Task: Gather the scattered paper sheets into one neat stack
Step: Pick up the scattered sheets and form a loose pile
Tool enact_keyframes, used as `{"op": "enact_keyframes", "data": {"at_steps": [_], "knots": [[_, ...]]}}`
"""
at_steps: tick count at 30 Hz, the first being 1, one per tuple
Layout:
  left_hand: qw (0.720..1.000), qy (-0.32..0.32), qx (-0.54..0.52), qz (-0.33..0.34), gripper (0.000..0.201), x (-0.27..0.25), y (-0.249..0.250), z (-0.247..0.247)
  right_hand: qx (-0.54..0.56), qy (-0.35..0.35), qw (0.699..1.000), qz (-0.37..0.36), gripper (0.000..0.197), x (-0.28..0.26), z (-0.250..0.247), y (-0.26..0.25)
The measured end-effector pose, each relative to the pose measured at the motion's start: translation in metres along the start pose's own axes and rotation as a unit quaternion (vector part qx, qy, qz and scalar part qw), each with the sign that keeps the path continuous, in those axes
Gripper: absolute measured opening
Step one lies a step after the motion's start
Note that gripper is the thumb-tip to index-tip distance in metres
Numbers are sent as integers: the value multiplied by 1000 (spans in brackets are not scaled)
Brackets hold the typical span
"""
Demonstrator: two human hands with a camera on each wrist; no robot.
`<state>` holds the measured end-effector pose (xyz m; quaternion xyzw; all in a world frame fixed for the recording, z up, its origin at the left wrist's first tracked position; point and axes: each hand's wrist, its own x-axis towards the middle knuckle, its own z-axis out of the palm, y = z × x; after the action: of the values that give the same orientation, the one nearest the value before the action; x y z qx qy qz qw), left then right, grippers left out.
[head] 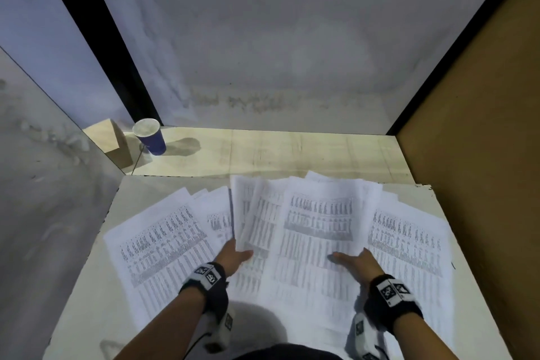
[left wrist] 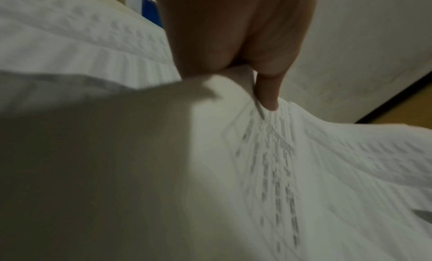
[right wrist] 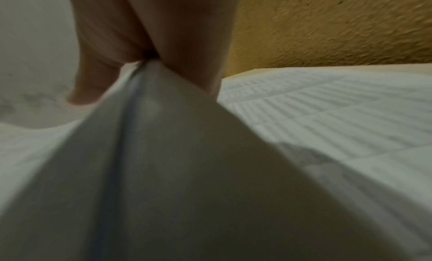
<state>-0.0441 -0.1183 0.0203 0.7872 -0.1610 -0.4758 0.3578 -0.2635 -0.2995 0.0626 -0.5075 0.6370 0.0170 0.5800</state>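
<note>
Several white sheets printed with dense tables lie fanned across the white table (head: 79, 301). In the middle a bundle of sheets (head: 315, 222) is raised off the rest. My left hand (head: 239, 254) grips the bundle's left edge, thumb on top. My right hand (head: 352, 261) grips its right side, thumb lying across the print. In the left wrist view my left hand (left wrist: 236, 67) pinches the paper (left wrist: 327, 172). In the right wrist view my right hand (right wrist: 149, 61) pinches a fold of paper (right wrist: 175, 154). The fingers under the sheets are hidden. Loose sheets stay flat at the left (head: 163, 245) and right (head: 409, 240).
A blue paper cup (head: 150, 137) stands at the back left on a pale wooden ledge (head: 292, 149), next to a wooden block (head: 117, 140). A brown board wall (head: 482, 155) closes the right side and a grey wall the back.
</note>
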Motion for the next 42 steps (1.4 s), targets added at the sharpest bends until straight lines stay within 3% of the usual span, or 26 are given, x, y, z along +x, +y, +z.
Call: {"op": "enact_keyframes", "data": {"at_steps": [2,6,9,11,14,17,20,21,24,26,30,33,35,39,42], "knots": [[999,-25,14,-25,45,0,3,14,-7,11,1000,19,93,-1,7,-3],[999,-23,9,-47,51,-4,5,19,-31,39,999,-9,76,0,1,-3],[999,-34,-12,-34,49,-7,7,24,-1,-1,1000,16,94,-7,5,2],[998,-38,-21,-38,59,-6,8,32,-2,-1,1000,17,93,-9,11,2],[998,-32,-27,-51,69,-6,6,40,-20,33,998,-39,60,-11,5,3],[997,-42,-64,-25,80,0,2,41,-33,10,993,-111,22,-23,-13,1],[992,-30,-119,3,64,-16,20,39,-55,-4,986,-159,9,-39,-30,-4],[991,-28,-127,17,60,-19,27,39,-49,-4,984,-170,12,-42,-34,-5],[990,-26,-130,38,57,-36,47,37,-53,34,985,-163,46,-49,-41,-7],[989,-43,-133,38,55,-38,47,35,-44,39,986,-159,43,-47,-44,-7],[985,-86,-136,54,53,-37,33,39,-44,9,984,-174,17,-52,-41,-4],[982,-82,-163,52,56,-37,23,43,-43,0,979,-198,27,-60,-38,-2],[979,-85,-177,50,59,-33,16,47,-45,5,971,-234,14,-69,-40,-5],[971,-112,-206,41,20,-33,15,54,-78,59,951,-292,23,-78,-53,-5],[970,-126,-198,60,12,-37,24,58,-54,61,944,-321,21,-89,-62,-6]]}}
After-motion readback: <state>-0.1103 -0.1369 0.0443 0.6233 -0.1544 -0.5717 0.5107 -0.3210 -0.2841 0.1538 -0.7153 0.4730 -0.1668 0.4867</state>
